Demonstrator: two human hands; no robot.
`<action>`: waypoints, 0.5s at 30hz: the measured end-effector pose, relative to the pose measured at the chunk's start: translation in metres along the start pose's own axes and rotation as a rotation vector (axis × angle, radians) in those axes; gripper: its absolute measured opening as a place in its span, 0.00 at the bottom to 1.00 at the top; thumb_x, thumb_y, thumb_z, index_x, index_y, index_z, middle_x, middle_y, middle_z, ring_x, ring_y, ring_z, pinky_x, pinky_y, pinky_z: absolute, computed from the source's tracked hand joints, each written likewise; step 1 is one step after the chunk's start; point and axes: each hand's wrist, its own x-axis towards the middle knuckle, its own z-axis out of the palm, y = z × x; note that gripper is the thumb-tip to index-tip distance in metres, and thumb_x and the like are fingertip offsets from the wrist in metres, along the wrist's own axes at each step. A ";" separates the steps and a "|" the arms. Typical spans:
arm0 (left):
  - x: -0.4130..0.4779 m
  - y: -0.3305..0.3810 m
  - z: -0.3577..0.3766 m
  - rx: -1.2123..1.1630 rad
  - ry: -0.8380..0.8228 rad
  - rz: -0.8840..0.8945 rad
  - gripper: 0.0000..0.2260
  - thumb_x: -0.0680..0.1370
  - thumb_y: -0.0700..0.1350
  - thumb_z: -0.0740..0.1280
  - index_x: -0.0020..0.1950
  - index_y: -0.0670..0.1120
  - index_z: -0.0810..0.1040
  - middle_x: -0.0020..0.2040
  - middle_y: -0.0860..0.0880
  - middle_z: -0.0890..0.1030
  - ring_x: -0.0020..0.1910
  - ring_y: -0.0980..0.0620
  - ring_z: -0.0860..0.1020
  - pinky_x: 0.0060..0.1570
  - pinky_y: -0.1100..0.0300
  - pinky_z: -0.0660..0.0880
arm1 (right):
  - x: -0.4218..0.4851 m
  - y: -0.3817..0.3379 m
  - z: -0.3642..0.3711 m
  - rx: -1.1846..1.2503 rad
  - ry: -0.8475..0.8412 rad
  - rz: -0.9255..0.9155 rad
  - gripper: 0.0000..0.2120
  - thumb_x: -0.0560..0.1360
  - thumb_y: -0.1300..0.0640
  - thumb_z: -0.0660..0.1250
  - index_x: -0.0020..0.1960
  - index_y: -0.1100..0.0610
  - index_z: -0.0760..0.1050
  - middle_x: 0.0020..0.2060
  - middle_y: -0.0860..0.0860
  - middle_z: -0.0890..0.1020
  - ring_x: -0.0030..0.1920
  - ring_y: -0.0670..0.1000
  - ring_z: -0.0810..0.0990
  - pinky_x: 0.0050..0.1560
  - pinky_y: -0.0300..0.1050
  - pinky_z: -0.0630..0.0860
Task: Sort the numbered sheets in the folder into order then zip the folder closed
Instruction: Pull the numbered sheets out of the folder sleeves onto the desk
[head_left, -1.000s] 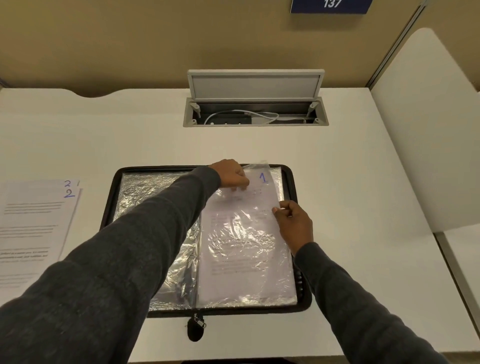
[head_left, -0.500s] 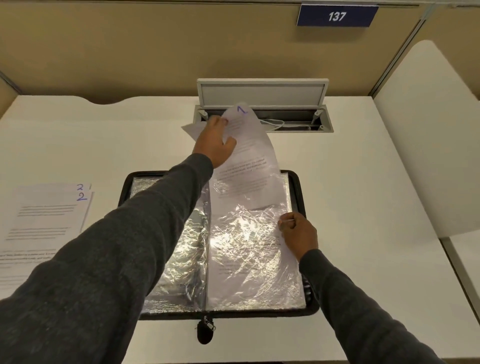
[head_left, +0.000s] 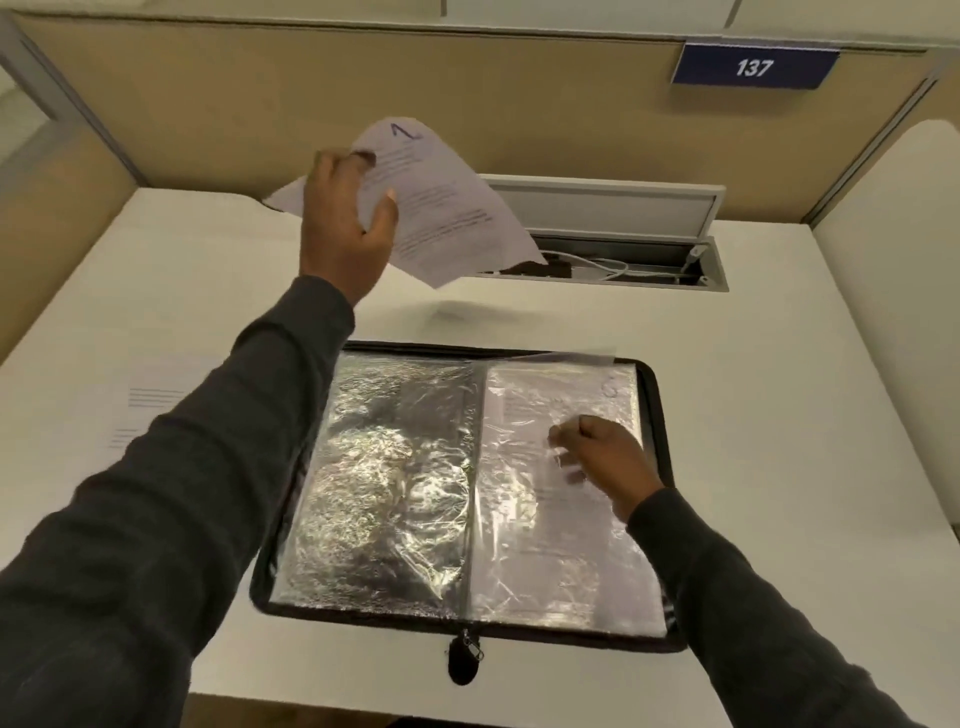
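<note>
folder (head_left: 655, 415): 1 | loose sheets: 2 – held (head_left: 447, 208), on desk (head_left: 150, 405) | hands: 2 – left (head_left: 345, 228), right (head_left: 605, 462)

Matt white paper for the sheet marked 1 (head_left: 441, 208), thin and floppy, curling where pinched by the left hand (head_left: 345, 223). Black cloth-looking edging on the folder (head_left: 655, 415), dull, no shine. Clear plastic sleeves (head_left: 384, 483) inside, super glossy and crinkly, throwing bright glare like foil on the left page. Same wrinkled gloss under the right hand (head_left: 602, 457), with paper showing through, hazy. Smooth matt white desk (head_left: 805, 389), looks like laminate. Soft dark knit cloth on both sleeves (head_left: 171, 493). Pale, satiny metal-looking flap on the cable hatch (head_left: 608, 205). Small shiny metal zipper pull (head_left: 471, 646), matt black tab.
</note>
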 end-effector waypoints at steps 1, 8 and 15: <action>0.000 -0.004 -0.014 0.021 0.049 0.011 0.16 0.77 0.45 0.63 0.61 0.38 0.75 0.59 0.38 0.73 0.58 0.44 0.74 0.60 0.57 0.70 | -0.001 -0.009 0.010 0.005 -0.024 -0.026 0.07 0.78 0.57 0.68 0.47 0.59 0.83 0.46 0.53 0.86 0.45 0.52 0.83 0.42 0.46 0.80; 0.010 -0.029 -0.112 0.213 0.327 0.091 0.07 0.81 0.51 0.60 0.48 0.50 0.72 0.47 0.46 0.73 0.47 0.52 0.70 0.47 0.60 0.69 | -0.006 -0.049 0.105 -0.034 -0.216 -0.159 0.06 0.77 0.54 0.71 0.48 0.56 0.84 0.47 0.48 0.86 0.48 0.46 0.83 0.53 0.46 0.78; 0.012 -0.077 -0.182 0.417 0.370 0.118 0.15 0.83 0.53 0.59 0.42 0.45 0.73 0.40 0.42 0.73 0.41 0.44 0.71 0.42 0.56 0.65 | -0.006 -0.037 0.189 -0.322 -0.533 -0.277 0.11 0.78 0.40 0.67 0.56 0.45 0.79 0.57 0.40 0.81 0.58 0.42 0.78 0.59 0.37 0.72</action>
